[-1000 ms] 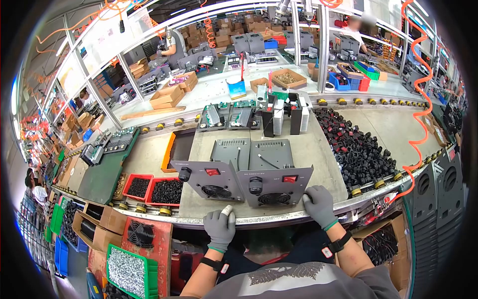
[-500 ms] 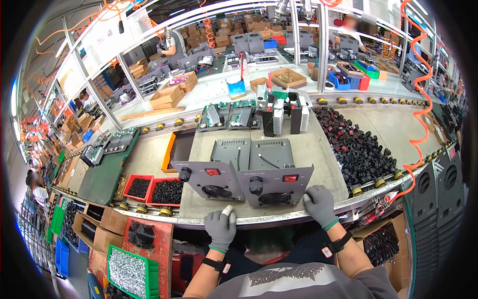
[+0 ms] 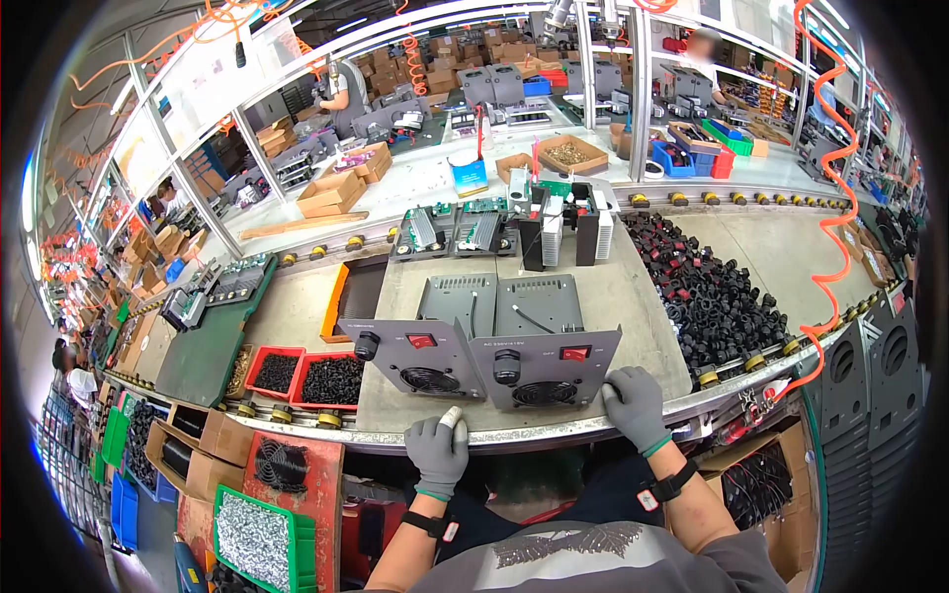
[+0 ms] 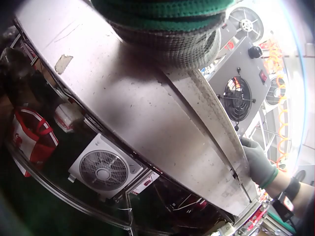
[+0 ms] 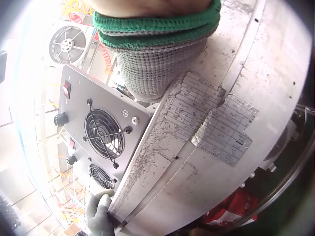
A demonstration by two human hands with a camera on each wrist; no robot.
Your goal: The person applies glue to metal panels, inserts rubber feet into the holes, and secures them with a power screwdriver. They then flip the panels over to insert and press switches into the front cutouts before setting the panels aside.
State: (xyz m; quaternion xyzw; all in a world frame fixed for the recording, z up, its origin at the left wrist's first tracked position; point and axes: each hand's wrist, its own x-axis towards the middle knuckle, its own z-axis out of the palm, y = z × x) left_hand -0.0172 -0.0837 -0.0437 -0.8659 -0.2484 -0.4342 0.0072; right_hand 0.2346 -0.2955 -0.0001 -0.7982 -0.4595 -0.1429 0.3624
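Grey left enclosure [image 3: 423,364] and matching right enclosure [image 3: 539,371]: side by side near the worktable's [image 3: 641,326] front edge; fan ends upright, facing the person [image 3: 583,563], bases running lengthwise away. Left hand [image 3: 438,453], right hand [image 3: 635,407]: resting at edge, fingers loosely bent, close together. Enclosures, hands: unmoved since earlier frames.

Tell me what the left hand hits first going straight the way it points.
Left hand: likely the left grey panel, low by its fan, across the table edge; depth is hard to judge.
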